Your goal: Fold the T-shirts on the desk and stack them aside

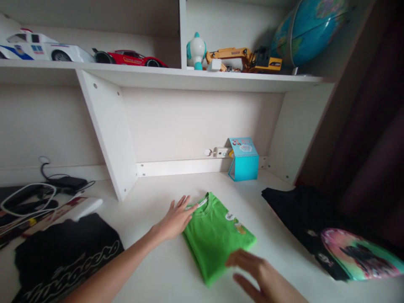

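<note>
A green T-shirt (pixel 214 235) lies folded into a compact rectangle on the white desk (pixel 151 269), its neckline pointing to the back. My left hand (pixel 179 216) rests at its upper left corner by the collar, fingers stretched out over the cloth edge. Close to the shirt's front right edge is my right hand (pixel 252 269), slightly blurred, with thumb and fingers apart and nothing between them. Whether its fingertips touch the cloth I cannot tell.
A black shirt with white lettering (pixel 72 256) lies at left, near cables (pixel 41 202). Another black garment with a colourful print (pixel 328 235) lies at right. A blue desk calendar (pixel 246 166) stands at the back. The shelf (pixel 202 78) above carries toy vehicles and a globe (pixel 309 31).
</note>
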